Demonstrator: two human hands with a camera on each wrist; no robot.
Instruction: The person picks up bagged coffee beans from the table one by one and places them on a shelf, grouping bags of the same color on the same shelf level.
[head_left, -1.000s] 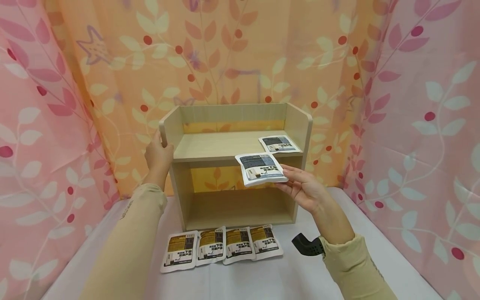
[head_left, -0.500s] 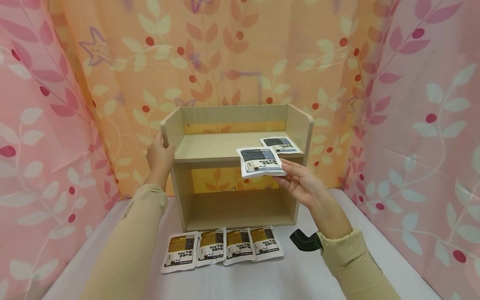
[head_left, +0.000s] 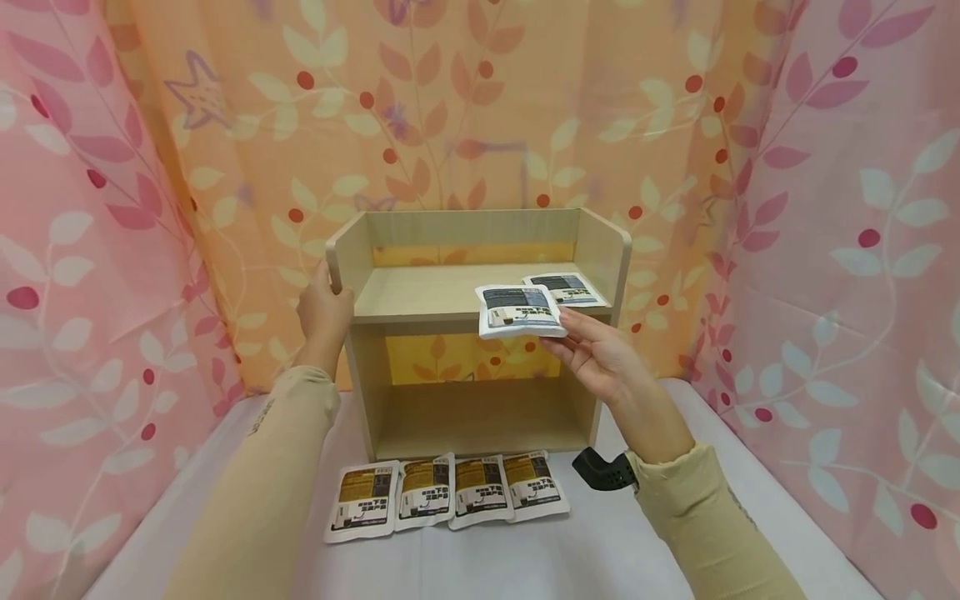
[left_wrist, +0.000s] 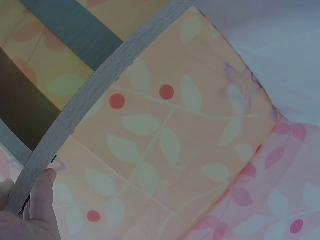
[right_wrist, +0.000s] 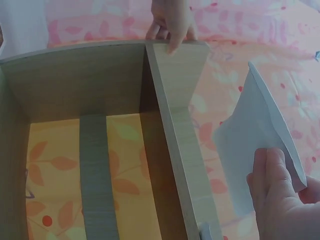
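Note:
My left hand point(head_left: 325, 312) grips the left side panel of a small wooden shelf point(head_left: 468, 318). In the left wrist view its fingers point(left_wrist: 42, 197) lie along one face of that panel, thumb on the other. Between thumb and fingers of my right hand point(head_left: 600, 354) is a white packet with a blue-and-white label point(head_left: 521, 312), pinched by its right edge in front of the upper board. The right wrist view shows the plain back of this packet point(right_wrist: 240, 145), apart from the wood. Behind it a similar blue-labelled packet point(head_left: 577, 289) lies at the right end of the upper board, partly covered.
Several white packets with brown-and-gold labels point(head_left: 480, 490) lie in an overlapping row on the white tabletop point(head_left: 450, 562), before the shelf. A black strap mount point(head_left: 603, 470) sits at my right wrist. Patterned curtains point(head_left: 480, 100) stand behind and at both sides.
My right hand has raised the held packet and brought it forward, closer to the upper board. My left hand keeps its grip on the side panel; the view has shifted slightly.

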